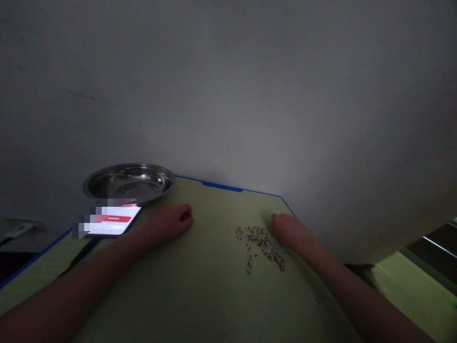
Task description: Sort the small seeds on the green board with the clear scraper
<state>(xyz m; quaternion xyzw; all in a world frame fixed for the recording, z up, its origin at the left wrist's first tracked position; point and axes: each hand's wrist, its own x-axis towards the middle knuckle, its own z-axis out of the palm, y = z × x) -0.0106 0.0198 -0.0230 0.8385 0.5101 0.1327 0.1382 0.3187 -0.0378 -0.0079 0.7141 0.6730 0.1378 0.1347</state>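
Note:
My left hand [177,221] rests on the pale green tabletop [200,286], its fingers curled into a loose fist with a dark hollow inside and nothing seen in it. To the right, my right hand [286,228] is closed near the table's right edge; the inside of its fist is hidden. Just left of that hand lies a scattered heap of small dark and pale pieces [263,242], like beads or seeds, too small to tell. A few stray pieces trail toward me. Whether my right hand touches the heap's edge I cannot tell.
A shiny metal basin [134,183] stands at the back left. In front of it lies a phone [117,223] with a lit screen, and a dark strap or cable [82,253] runs beneath my left forearm. A grey wall [228,105] rises behind the blue-edged table.

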